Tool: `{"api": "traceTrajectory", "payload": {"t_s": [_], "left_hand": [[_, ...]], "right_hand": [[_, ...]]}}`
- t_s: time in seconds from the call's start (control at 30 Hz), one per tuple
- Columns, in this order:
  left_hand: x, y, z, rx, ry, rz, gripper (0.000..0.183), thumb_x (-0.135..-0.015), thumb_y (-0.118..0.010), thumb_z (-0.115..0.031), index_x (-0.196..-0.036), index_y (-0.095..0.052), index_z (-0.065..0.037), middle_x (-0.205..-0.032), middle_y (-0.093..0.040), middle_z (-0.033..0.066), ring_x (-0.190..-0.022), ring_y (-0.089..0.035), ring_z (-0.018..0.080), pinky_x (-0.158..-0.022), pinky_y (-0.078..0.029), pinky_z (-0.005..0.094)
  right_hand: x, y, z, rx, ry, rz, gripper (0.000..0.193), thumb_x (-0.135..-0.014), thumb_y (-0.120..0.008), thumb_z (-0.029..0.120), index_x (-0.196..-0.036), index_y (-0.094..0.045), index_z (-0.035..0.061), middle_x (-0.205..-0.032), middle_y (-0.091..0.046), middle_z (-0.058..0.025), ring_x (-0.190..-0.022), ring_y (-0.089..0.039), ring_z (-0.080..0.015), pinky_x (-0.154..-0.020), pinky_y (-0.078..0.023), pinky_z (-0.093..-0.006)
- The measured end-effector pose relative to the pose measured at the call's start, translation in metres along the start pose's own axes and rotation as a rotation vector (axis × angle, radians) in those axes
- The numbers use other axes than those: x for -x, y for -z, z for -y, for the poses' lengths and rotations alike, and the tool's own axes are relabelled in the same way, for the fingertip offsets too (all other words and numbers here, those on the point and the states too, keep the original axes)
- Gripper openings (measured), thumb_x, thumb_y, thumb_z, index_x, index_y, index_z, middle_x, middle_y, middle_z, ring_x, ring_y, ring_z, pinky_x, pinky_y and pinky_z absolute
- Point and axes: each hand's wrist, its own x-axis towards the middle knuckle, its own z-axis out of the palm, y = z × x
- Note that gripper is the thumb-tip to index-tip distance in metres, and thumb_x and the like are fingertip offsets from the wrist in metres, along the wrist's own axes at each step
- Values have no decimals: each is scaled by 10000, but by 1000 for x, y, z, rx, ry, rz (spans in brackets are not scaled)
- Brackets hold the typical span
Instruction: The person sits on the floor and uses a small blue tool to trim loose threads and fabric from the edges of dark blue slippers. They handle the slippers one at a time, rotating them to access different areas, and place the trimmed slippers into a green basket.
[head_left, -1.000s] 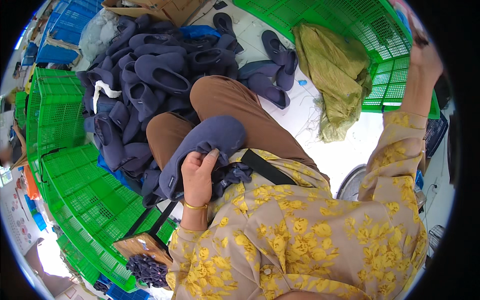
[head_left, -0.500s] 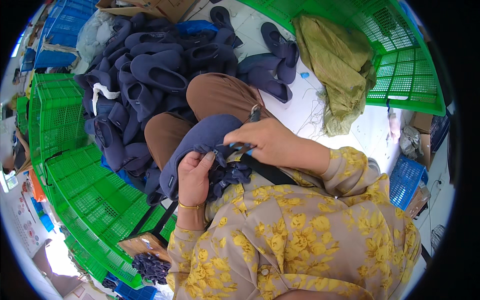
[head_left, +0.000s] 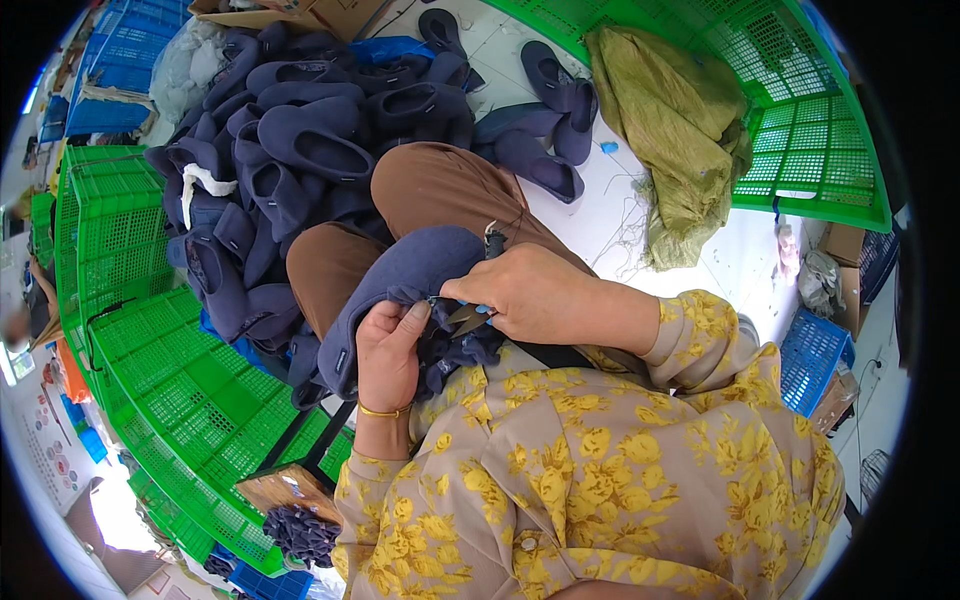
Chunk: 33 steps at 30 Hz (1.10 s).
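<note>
Now, what we see:
Left hand (head_left: 388, 352): we grip the near edge of a navy slipper (head_left: 400, 285), fingers closed on its fabric.
Right hand (head_left: 520, 295): we close it around small snips (head_left: 470, 315), blades at the slipper's edge.
Slipper: it rests on our lap, over brown trousers (head_left: 440, 190).
Far left: a pile of navy slippers (head_left: 290, 130).
Left: green crates (head_left: 150, 370).
Far right: an olive cloth (head_left: 670, 120) on the floor.

Beige blouse (head_left: 600, 470), yellow floral print; brown trousers (head_left: 440, 190); gold bangle (head_left: 383, 411) at left wrist.
</note>
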Motion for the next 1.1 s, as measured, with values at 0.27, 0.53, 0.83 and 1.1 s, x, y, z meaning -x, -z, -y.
{"api": "traceTrajectory", "payload": {"t_s": [0.27, 0.53, 0.83, 1.1], "left_hand": [[0, 5, 4, -18, -6, 15, 265, -927, -601, -52, -1163, -602, 70, -1156, -662, 116, -1007, -616, 158, -918, -453, 292], [1, -9, 7, -176, -73, -170, 84, -893, -690, -63, -901, -635, 0, -842, -649, 8, -740, -556, 51, -671, -456, 198], [1, -9, 12, -191, -121, -215, 112, -854, -710, -33, -870, -605, -1, -826, -643, 25, -729, -573, 65, -684, -470, 200], [3, -8, 26, -348, -234, -254, 91, -844, -674, 27, -898, -601, 22, -845, -629, 27, -735, -552, 61, -667, -464, 198]], "right_hand": [[-5, 6, 6, 68, 5, 54, 169, -739, -623, 46, -900, -646, -3, -766, -662, -174, -761, -661, -348, -670, -523, -441], [-17, 1, 16, 182, -146, 249, 316, -756, -631, 64, -1062, -641, -13, -796, -666, -149, -769, -664, -313, -681, -524, -414], [-11, -8, 19, 114, -207, 113, 84, -759, -612, 68, -813, -648, 15, -766, -672, -166, -735, -670, -341, -657, -535, -423], [-21, -9, 31, 221, -248, 153, 85, -753, -617, 61, -803, -661, 8, -798, -685, -189, -771, -687, -336, -676, -559, -408]]}}
